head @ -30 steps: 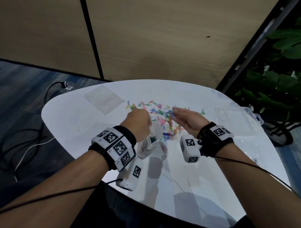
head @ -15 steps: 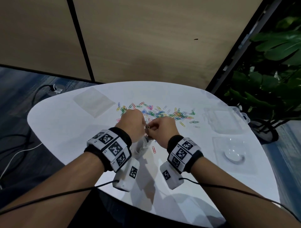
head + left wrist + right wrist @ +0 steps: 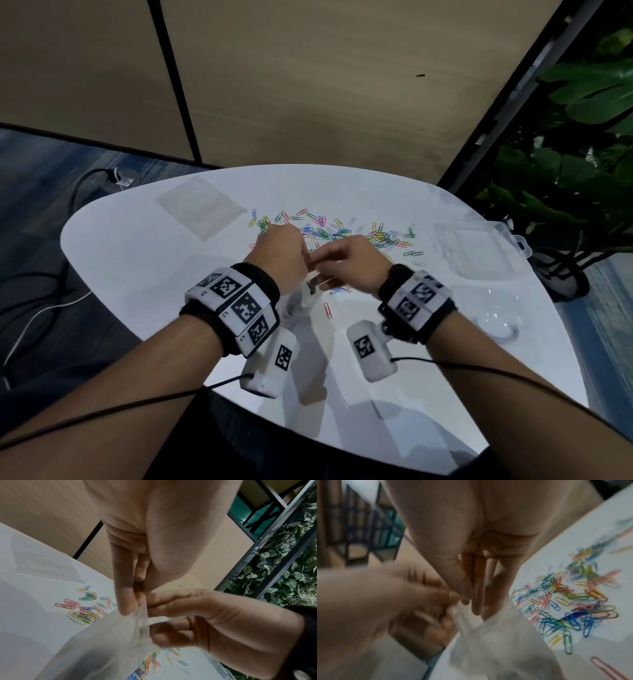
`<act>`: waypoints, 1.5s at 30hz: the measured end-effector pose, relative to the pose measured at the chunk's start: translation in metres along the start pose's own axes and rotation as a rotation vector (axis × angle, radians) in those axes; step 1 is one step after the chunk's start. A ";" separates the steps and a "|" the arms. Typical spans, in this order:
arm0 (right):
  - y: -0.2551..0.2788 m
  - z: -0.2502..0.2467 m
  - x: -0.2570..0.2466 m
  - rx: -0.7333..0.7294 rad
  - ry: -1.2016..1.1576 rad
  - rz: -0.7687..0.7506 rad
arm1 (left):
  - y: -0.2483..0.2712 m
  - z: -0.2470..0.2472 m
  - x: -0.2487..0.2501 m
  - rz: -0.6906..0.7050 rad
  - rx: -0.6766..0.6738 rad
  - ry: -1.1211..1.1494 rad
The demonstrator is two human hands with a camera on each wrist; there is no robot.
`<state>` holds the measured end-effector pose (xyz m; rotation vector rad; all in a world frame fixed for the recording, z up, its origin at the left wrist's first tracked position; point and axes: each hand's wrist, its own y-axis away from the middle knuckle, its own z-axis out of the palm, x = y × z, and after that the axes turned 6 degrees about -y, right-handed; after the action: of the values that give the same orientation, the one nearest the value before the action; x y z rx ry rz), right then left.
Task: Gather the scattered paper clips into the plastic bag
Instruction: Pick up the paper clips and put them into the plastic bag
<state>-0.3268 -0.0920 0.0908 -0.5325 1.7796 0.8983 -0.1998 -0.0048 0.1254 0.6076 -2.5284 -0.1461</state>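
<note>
Both your hands now meet at the mouth of the plastic bag (image 3: 109,639): your left hand (image 3: 279,255) pinches one edge while your right hand (image 3: 349,262), which a second ago was out over the pile picking clips, has come back and is curled at the rim, though whether it holds clips you can't tell. That suggests another batch is going in, yet most paper clips (image 3: 342,231) lie scattered on the table (image 3: 137,274) just beyond your knuckles. Your wrists hang side by side above the table, fingers pointing down into the opening.
</note>
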 end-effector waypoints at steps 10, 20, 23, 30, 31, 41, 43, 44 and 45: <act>-0.070 -0.131 0.107 0.412 0.912 0.549 | -0.002 -0.006 -0.023 0.018 -0.004 -0.035; -0.119 -0.116 0.098 0.217 1.224 0.314 | -0.006 -0.013 -0.034 0.022 -0.020 -0.039; -0.119 -0.098 0.099 0.106 1.337 0.190 | -0.007 -0.011 -0.030 0.031 -0.034 -0.046; -0.096 -0.076 0.091 0.291 1.274 0.203 | -0.003 -0.009 -0.027 0.044 -0.044 -0.066; -0.093 -0.081 0.091 0.329 1.192 0.213 | -0.003 -0.009 -0.027 0.044 -0.048 -0.071; -0.023 -0.099 0.041 0.490 -0.548 0.214 | -0.008 -0.006 -0.022 0.042 -0.068 -0.063; -0.007 -0.072 0.018 0.342 -0.681 0.205 | -0.008 -0.004 -0.018 0.042 -0.076 -0.048; 0.000 -0.059 0.009 0.275 -0.720 0.201 | -0.008 -0.001 -0.016 0.040 -0.070 -0.043; 0.003 -0.046 0.005 0.221 -0.737 0.198 | -0.008 0.001 -0.014 0.040 -0.056 -0.046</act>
<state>-0.3586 -0.1261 0.0960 0.1240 1.2345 0.8681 -0.1873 -0.0056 0.1162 0.5377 -2.5697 -0.2179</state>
